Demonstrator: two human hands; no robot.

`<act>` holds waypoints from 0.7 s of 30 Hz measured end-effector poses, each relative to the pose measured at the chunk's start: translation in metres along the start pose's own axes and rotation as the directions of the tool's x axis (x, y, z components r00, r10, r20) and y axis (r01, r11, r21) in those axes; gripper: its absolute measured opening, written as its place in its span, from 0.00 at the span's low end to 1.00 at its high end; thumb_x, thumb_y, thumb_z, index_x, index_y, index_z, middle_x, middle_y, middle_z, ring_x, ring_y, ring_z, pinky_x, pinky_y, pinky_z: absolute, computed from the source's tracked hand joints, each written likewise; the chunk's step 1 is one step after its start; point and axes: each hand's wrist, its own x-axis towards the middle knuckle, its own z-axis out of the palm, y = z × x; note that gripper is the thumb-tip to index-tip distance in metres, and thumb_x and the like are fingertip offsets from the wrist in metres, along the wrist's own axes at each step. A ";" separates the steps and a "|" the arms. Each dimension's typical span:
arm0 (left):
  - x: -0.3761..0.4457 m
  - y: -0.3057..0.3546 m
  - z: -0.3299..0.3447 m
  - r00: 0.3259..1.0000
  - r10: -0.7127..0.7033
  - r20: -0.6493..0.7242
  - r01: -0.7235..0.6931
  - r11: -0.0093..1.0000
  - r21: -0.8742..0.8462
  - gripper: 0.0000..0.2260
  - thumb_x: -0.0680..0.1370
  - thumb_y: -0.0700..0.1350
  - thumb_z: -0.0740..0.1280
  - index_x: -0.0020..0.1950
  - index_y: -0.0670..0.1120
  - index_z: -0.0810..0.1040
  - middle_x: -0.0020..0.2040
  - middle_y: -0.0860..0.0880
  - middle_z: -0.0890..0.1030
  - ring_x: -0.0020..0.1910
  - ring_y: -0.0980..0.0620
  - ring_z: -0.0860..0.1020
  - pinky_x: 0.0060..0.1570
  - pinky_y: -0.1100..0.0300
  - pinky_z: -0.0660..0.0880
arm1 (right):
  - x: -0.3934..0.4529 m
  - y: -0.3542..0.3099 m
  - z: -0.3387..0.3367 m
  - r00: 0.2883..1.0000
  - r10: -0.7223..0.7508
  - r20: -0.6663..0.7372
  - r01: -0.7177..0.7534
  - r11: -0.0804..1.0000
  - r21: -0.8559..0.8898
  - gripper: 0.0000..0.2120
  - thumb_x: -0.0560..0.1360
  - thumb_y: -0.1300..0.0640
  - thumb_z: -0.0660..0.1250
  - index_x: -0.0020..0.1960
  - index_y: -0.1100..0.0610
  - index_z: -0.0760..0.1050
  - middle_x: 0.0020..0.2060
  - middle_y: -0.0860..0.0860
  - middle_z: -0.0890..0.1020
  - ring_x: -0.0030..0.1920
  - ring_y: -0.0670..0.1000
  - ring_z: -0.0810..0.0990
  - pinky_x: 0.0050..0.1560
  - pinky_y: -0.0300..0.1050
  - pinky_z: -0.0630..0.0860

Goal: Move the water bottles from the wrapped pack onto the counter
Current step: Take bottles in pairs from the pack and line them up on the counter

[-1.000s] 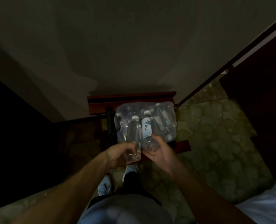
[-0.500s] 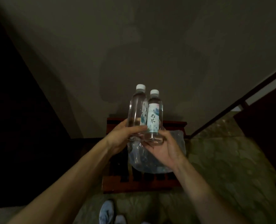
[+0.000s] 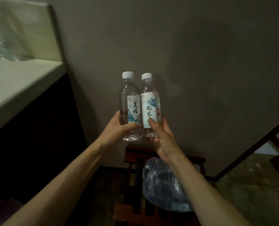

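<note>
Clearly the job is mid-way. Nearest, at about 5 o'clock, the pack (image 3: 165, 186) lies low on a dark wooden stand (image 3: 132, 162), its wrap slack and crumpled; how many bottles remain inside cannot be told. Above it, at frame centre, both hands are raised side by side. The left hand (image 3: 119, 129) is clamped round the lower body of the left bottle (image 3: 129, 105), and the right hand (image 3: 161, 137) grips the base of the right bottle (image 3: 150, 106), thumb across its label. Both bottles stand upright, capped, and touching each other. Farther off at 10 o'clock lies the pale counter (image 3: 21, 82), with blurred clear shapes at its far left, probably bottles already moved. Nothing lies between hands and counter; its front edge, above a dark cabinet front, looks like the only thing to clear.
</note>
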 end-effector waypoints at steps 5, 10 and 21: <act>-0.022 0.043 -0.029 0.998 0.042 0.043 -0.042 0.999 -0.003 0.24 0.71 0.47 0.74 0.66 0.45 0.73 0.58 0.43 0.83 0.55 0.42 0.83 0.53 0.46 0.79 | 0.006 -0.019 0.030 0.996 -0.016 0.090 0.029 0.989 -0.144 0.26 0.65 0.48 0.77 0.61 0.50 0.76 0.56 0.52 0.84 0.56 0.54 0.83 0.51 0.48 0.80; -0.037 0.089 -0.070 0.994 0.101 0.038 -0.103 0.991 0.080 0.24 0.70 0.47 0.74 0.63 0.42 0.73 0.56 0.41 0.83 0.53 0.42 0.83 0.49 0.49 0.81 | 0.016 -0.036 0.075 0.964 -0.055 0.261 0.126 0.956 -0.264 0.22 0.70 0.57 0.74 0.63 0.56 0.76 0.52 0.51 0.85 0.53 0.49 0.84 0.47 0.37 0.79; -0.079 0.149 -0.197 0.909 0.377 -0.180 -0.313 0.900 0.303 0.23 0.66 0.42 0.78 0.58 0.41 0.76 0.50 0.43 0.85 0.49 0.47 0.85 0.47 0.53 0.82 | 0.048 -0.009 0.219 0.920 -0.157 0.360 0.294 0.882 -0.367 0.20 0.72 0.64 0.71 0.63 0.60 0.74 0.51 0.53 0.85 0.52 0.49 0.84 0.47 0.38 0.79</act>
